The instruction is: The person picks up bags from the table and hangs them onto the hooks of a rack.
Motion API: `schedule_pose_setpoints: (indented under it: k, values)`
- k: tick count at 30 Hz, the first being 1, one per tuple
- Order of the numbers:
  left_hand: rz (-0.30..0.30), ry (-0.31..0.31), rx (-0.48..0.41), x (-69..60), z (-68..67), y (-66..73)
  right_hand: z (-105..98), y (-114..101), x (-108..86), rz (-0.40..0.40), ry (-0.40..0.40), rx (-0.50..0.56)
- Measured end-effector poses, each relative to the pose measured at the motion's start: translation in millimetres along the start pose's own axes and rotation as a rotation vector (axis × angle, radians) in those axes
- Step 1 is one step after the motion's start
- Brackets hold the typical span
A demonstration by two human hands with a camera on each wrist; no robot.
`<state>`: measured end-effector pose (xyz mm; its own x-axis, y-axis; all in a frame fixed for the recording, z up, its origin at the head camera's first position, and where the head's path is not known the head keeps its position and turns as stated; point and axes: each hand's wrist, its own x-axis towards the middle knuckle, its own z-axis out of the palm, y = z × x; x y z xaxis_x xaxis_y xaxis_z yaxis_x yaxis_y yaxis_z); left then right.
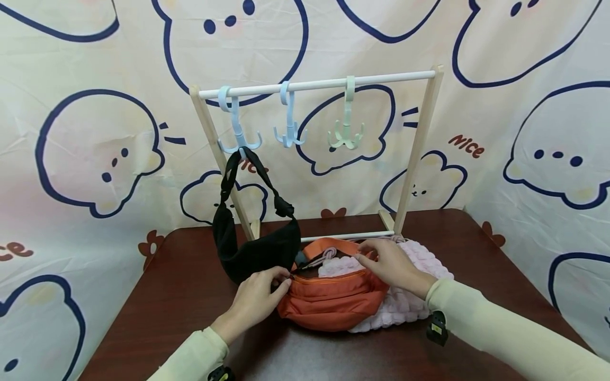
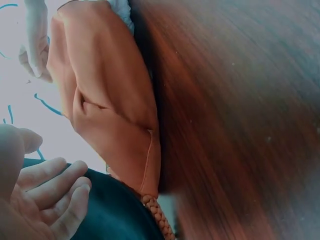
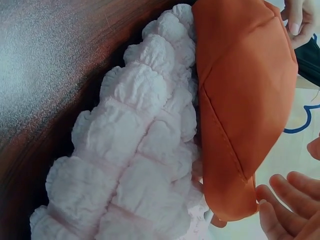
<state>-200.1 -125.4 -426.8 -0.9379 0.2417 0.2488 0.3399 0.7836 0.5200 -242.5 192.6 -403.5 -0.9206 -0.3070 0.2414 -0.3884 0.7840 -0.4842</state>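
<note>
An orange waist bag point(image 1: 333, 301) lies on a pale pink, puffy quilted bag point(image 1: 405, 312). At its left end is my left hand point(image 1: 259, 296), fingers loosely bent; the left wrist view shows a gap between the thumb and fingers of this hand point(image 2: 47, 190). Over the right end, by the orange strap point(image 1: 329, 243), my right hand point(image 1: 395, 264) is relaxed. Beside the orange bag point(image 3: 240, 100) in the right wrist view, the fingers of the right hand point(image 3: 290, 205) are spread, nearly touching its edge. Whether either fingertip touches cloth is unclear.
A black bag point(image 1: 259, 254) hangs by its strap from the left blue hook point(image 1: 238, 132) on a rack with a white bar point(image 1: 314, 84). Another blue hook point(image 1: 289, 121) and a green hook point(image 1: 347, 121) hang there too. Everything stands on a dark brown table point(image 1: 167, 296).
</note>
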Motion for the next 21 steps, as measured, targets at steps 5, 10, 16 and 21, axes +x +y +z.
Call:
schedule_pose_setpoints:
  k: [5, 10, 16, 21]
  values:
    - [0.002, -0.004, 0.004, 2.1, 3.2, -0.9, -1.2, 0.5, 2.7, 0.009, -0.005, 0.025]
    - [0.011, 0.006, 0.022, 7.0, 5.3, -6.1, -1.6, 0.4, 5.4, 0.008, 0.007, 0.031]
    - [-0.013, -0.002, 0.023, 13.4, 6.3, -12.4, -2.2, 1.7, 7.1, 0.012, 0.017, -0.005]
    - [-0.011, -0.001, 0.029, 18.8, 8.3, -16.0, -3.5, 5.8, 8.9, 0.018, -0.011, -0.032]
